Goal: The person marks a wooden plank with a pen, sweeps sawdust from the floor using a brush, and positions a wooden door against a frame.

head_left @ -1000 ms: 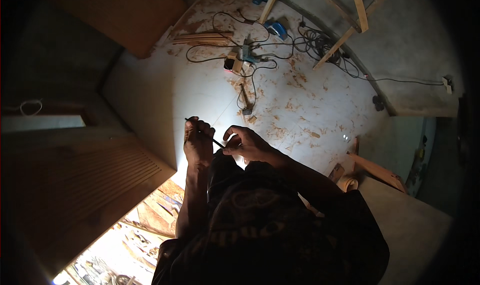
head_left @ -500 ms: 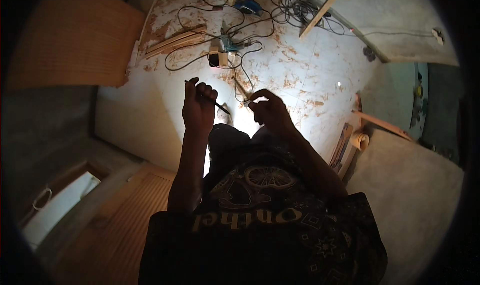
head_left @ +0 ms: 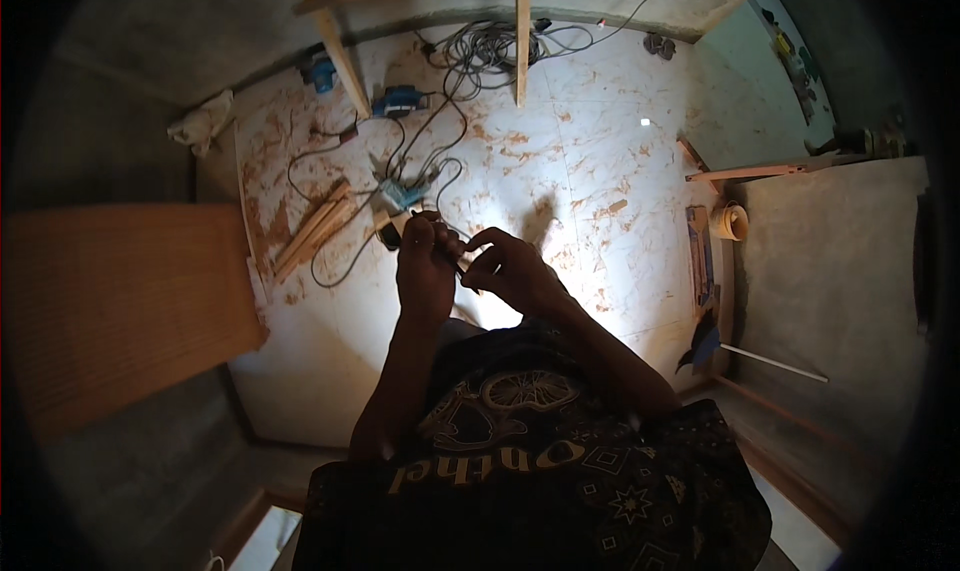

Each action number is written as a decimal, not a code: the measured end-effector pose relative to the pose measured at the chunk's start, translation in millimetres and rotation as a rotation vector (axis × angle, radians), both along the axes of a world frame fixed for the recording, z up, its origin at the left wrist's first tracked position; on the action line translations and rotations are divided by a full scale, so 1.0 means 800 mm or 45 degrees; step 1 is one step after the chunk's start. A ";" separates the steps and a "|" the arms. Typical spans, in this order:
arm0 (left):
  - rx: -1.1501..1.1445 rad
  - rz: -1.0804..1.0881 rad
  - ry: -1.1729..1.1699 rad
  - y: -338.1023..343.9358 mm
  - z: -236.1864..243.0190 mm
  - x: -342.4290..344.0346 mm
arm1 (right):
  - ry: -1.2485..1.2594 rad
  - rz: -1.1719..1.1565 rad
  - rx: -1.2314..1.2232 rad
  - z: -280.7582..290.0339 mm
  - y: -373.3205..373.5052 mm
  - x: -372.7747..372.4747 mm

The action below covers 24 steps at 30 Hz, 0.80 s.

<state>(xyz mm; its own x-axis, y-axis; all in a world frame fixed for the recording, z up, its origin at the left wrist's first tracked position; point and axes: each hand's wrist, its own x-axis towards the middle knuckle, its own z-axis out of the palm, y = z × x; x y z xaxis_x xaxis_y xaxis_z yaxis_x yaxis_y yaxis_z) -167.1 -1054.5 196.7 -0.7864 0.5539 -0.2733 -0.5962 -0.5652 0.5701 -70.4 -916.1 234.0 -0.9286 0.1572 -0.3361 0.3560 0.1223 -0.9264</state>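
My left hand (head_left: 425,269) is closed around a thin dark rod (head_left: 459,267), pencil-like in shape, whose lower end sticks out below the fist toward my right hand. With bent fingers and thumb, my right hand (head_left: 512,274) pinches at that lower end. Both hands are held close together in front of my body, in deep shadow against the brightly lit floor, so the rod's exact kind is hard to make out. Beyond the left hand, a teal corded power tool (head_left: 402,193) lies on the floor next to a small box (head_left: 388,233), partly hidden by that hand.
Wood strips (head_left: 315,229) lie left on the shavings-strewn floor (head_left: 590,161). Cables (head_left: 485,51) coil at the back near a blue power tool (head_left: 400,101) and a wooden frame (head_left: 522,46). A wooden panel (head_left: 140,311) stands left; a round tub (head_left: 734,222) sits right.
My right hand has moved in to the rod's lower end, so the hands are now together. The view has shifted, showing more of the back wall and right side.
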 end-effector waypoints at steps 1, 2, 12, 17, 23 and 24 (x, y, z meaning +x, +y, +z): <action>-0.033 -0.032 0.037 0.034 0.005 -0.005 | 0.019 -0.029 0.004 -0.003 0.026 -0.004; -0.067 -0.062 0.074 0.065 0.010 -0.009 | -0.002 -0.042 -0.066 -0.010 0.052 -0.007; -0.994 -0.765 0.971 0.350 0.009 -0.040 | 0.094 -0.381 -0.247 0.002 0.388 -0.023; -0.974 -0.944 0.961 0.502 0.007 -0.047 | 0.269 -0.376 0.070 -0.011 0.533 -0.017; -0.814 -1.121 1.140 0.688 -0.001 -0.090 | 0.211 -0.793 0.030 -0.052 0.668 -0.028; -0.890 -1.140 1.054 0.722 -0.009 -0.098 | 0.201 -0.836 -0.036 -0.057 0.695 -0.035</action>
